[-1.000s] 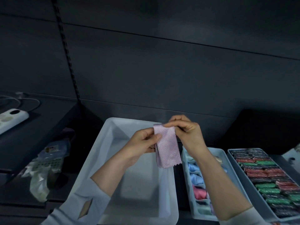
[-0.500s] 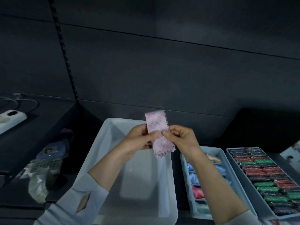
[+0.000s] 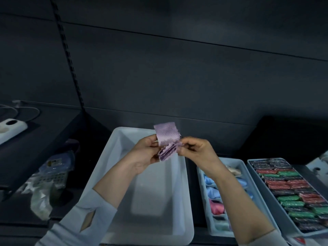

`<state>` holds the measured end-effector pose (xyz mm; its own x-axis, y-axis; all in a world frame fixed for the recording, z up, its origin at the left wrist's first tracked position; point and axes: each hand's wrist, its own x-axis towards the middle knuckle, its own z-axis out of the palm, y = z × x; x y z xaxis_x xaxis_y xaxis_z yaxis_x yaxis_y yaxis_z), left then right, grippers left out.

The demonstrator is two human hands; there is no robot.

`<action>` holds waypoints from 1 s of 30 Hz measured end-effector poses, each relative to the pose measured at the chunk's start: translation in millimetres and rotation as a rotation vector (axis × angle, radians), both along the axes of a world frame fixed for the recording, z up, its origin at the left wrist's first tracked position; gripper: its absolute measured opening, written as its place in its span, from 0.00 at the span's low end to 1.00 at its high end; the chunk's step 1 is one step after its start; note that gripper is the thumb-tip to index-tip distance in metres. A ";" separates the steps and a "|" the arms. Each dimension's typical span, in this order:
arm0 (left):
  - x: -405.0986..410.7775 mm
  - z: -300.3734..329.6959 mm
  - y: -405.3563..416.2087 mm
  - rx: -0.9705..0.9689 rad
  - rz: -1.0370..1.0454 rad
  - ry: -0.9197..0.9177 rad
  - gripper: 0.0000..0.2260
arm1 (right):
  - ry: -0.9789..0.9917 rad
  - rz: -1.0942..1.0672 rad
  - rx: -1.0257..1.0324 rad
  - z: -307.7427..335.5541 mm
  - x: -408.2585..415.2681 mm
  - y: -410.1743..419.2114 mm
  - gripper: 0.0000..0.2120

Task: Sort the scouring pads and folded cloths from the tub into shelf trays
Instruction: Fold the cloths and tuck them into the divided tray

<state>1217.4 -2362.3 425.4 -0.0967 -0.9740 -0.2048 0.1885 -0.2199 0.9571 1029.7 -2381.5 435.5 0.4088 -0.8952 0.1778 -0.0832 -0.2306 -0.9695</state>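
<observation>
Above the tub (image 3: pixel 113 167): left hand (image 3: pixel 145 153) and right hand (image 3: pixel 197 150) both pinch lilac cloth (image 3: pixel 166 141), folded between fingertips, top flap standing up.

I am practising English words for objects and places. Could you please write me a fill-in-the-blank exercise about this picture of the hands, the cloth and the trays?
1. Both hands, the left hand and the right hand, hold one ____ cloth.
2. The hands are above the large white tub, which looks ____ inside.
3. The tray of folded cloths stands directly to the ____ of the tub.
4. The far-right tray holds red, ____ and dark packed scouring pads.

Missing words: purple; empty; right; green
</observation>
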 end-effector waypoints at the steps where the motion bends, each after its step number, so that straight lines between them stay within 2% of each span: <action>1: -1.3 -1.4 0.8 -0.019 -0.005 -0.012 0.17 | -0.009 -0.021 0.026 -1.3 0.7 -0.5 0.05; 3: -4.8 -3.2 3.6 -0.061 -0.004 -0.038 0.19 | -0.015 -0.066 0.069 -3.5 2.9 -1.0 0.02; 7: -12.6 -10.2 8.4 -0.121 0.051 0.020 0.20 | -0.077 -0.173 0.131 -8.4 10.6 -0.2 0.12; 9: -16.0 -14.6 9.9 -0.126 0.081 0.072 0.19 | -0.127 -0.216 0.157 -12.4 12.3 -0.2 0.16; 12: -20.1 -21.9 11.6 -0.099 0.054 0.217 0.12 | -0.150 -0.264 0.177 -19.9 10.0 -0.2 0.15; 13: -22.5 -21.8 13.6 -0.096 0.019 0.251 0.13 | -0.143 -0.275 0.173 -21.1 7.4 -0.2 0.16; 15: -31.0 -25.0 15.8 -0.154 -0.008 0.176 0.19 | -0.137 -0.271 0.157 -25.4 0.3 -1.3 0.15; 17: -41.9 -29.7 14.9 -0.220 0.103 0.032 0.17 | -0.135 -0.253 0.142 -28.5 -7.5 0.3 0.17; 19: -51.3 -32.6 11.5 -0.211 0.199 -0.007 0.15 | -0.135 -0.244 0.162 -33.1 -20.0 2.4 0.21; 23: -72.0 -39.7 9.3 -0.251 0.187 -0.122 0.12 | -0.130 -0.202 0.132 -38.0 -52.3 12.6 0.10; 30: -114.4 -53.4 11.7 -0.278 0.116 -0.186 0.13 | -0.219 -0.283 0.172 -54.7 -93.3 29.9 0.12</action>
<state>1103.1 -2350.6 372.0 0.0318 -0.9973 0.0661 0.0134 0.0665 0.9977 936.4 -2351.5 380.8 0.1110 -0.9913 0.0709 0.0932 -0.0606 -0.9938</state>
